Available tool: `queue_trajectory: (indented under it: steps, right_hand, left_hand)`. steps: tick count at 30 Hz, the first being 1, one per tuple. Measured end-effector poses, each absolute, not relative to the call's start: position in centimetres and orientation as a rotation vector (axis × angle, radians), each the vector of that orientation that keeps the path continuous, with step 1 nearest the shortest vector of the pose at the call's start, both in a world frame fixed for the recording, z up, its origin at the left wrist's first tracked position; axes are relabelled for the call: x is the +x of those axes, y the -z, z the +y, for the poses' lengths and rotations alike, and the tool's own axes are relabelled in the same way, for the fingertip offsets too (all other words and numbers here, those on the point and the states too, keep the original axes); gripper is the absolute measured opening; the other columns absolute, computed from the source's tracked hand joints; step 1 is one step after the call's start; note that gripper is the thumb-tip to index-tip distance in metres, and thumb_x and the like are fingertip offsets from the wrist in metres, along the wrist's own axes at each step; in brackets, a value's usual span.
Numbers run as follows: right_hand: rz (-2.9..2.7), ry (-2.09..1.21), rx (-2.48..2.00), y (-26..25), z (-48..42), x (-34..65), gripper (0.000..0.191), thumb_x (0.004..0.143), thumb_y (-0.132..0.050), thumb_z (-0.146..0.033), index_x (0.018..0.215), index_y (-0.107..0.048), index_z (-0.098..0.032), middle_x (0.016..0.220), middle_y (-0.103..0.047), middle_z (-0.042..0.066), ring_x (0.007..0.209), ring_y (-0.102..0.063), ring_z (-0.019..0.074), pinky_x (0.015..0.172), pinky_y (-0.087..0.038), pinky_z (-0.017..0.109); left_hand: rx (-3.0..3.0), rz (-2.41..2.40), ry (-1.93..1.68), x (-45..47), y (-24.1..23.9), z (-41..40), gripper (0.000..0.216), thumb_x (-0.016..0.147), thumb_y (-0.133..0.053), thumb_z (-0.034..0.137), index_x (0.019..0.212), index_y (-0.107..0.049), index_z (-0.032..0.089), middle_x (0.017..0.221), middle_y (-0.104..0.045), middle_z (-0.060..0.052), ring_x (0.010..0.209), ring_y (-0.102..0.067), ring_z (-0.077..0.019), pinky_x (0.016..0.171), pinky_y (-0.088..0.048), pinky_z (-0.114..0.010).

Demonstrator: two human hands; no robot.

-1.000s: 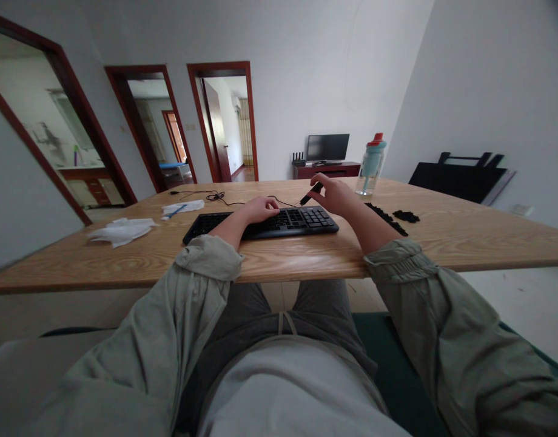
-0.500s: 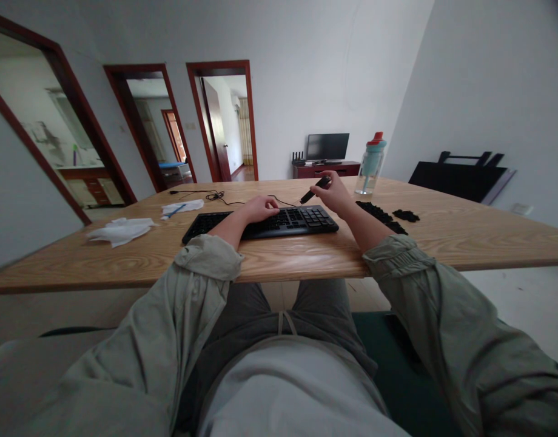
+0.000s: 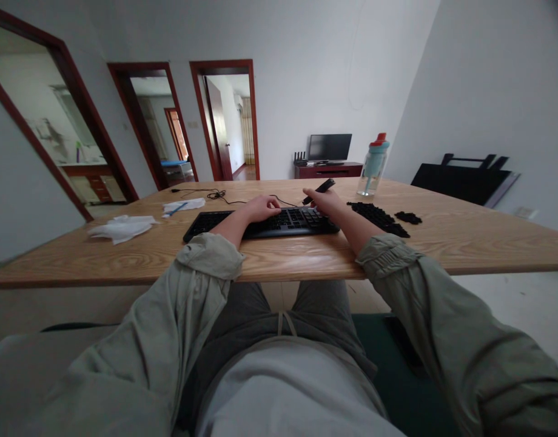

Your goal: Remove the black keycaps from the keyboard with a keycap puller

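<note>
A black keyboard (image 3: 292, 229) lies on the wooden table in front of me, partly covered by my forearm and hands. My left hand (image 3: 261, 209) is closed at the keyboard's far middle, fingers bent and thumb over the keys; its fingertips are partly hidden. Above the number pad, my right hand (image 3: 323, 201) grips a slim black pen-shaped tool (image 3: 325, 186) that slants up to the right. Just right of that hand lies a patch of small black pieces that look like loose keycaps (image 3: 379, 218), with a smaller cluster (image 3: 408, 217) beside it.
A clear bottle (image 3: 372, 173) with a red and teal lid stands behind the loose pieces. To the left are crumpled white tissues (image 3: 123, 229) and a blue stick-like item (image 3: 175, 210) on another tissue. The keyboard's cable (image 3: 218, 195) trails across the back of the table (image 3: 301, 261).
My right hand has lowered and turned over the number pad, and the black tool now slants with its upper end further right. My left hand stays at the keyboard.
</note>
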State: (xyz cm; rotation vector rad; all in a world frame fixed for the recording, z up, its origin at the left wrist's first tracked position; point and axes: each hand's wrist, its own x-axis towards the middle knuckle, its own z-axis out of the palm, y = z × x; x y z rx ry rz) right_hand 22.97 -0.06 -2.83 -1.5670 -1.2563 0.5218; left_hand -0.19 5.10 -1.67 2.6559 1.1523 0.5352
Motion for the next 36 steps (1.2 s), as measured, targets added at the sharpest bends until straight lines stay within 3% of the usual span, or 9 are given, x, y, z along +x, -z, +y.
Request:
queue_trajectory:
  steps: [10, 22, 25, 31, 36]
  right_hand:
    - [-1.223, -0.480, -1.516, 2.9, 1.1, 22.4, 0.014, 0.074, -0.068, -0.025, 0.078, -0.060, -0.014, 0.066, -0.062, 0.005, 0.054, -0.054, 0.0124, 0.047, -0.041, 0.023]
    - [-1.373, -0.223, -1.470, 2.9, 1.3, 21.8, 0.026, 0.073, -0.065, -0.026, 0.096, -0.063, -0.015, 0.088, -0.069, 0.009, 0.076, -0.064, 0.0182, 0.075, -0.052, 0.030]
    - [-1.406, -0.198, -1.451, 3.0, 1.1, 22.0, 0.026, 0.073, -0.066, -0.027, 0.097, -0.063, -0.016, 0.086, -0.070, 0.008, 0.073, -0.064, 0.0175, 0.073, -0.053, 0.030]
    - [-1.404, -0.355, -1.563, 3.1, 0.6, 22.6, 0.013, 0.073, -0.068, -0.026, 0.079, -0.065, -0.014, 0.074, -0.071, 0.008, 0.058, -0.062, 0.0144, 0.056, -0.050, 0.024]
    - [-1.384, -0.514, -1.569, 2.7, -0.3, 22.1, 0.012, 0.075, -0.066, -0.025, 0.080, -0.064, -0.013, 0.075, -0.072, 0.009, 0.053, -0.061, 0.0130, 0.046, -0.046, 0.021]
  left_hand:
    - [2.659, 1.149, -0.541, 0.0, 1.7, 5.2, 0.036, 0.084, -0.060, 0.043, 0.105, -0.072, 0.016, 0.090, -0.071, -0.006, 0.077, -0.061, -0.0161, 0.073, -0.048, -0.027]
    - [2.656, 1.137, -0.538, 0.1, 1.5, 4.9, 0.033, 0.086, -0.060, 0.040, 0.105, -0.072, 0.016, 0.085, -0.070, -0.004, 0.074, -0.060, -0.0145, 0.073, -0.048, -0.026]
    - [2.654, 1.129, -0.542, 0.1, 1.6, 5.0, 0.033, 0.085, -0.061, 0.040, 0.104, -0.072, 0.016, 0.083, -0.069, -0.004, 0.073, -0.060, -0.0145, 0.071, -0.047, -0.026]
    - [2.647, 1.141, -0.538, 0.0, 1.7, 5.2, 0.035, 0.084, -0.061, 0.042, 0.105, -0.072, 0.017, 0.082, -0.069, -0.004, 0.074, -0.060, -0.0148, 0.068, -0.046, -0.025]
    - [2.649, 1.147, -0.535, 0.0, 1.7, 5.1, 0.035, 0.084, -0.060, 0.043, 0.105, -0.072, 0.017, 0.088, -0.071, -0.005, 0.076, -0.061, -0.0151, 0.070, -0.047, -0.025]
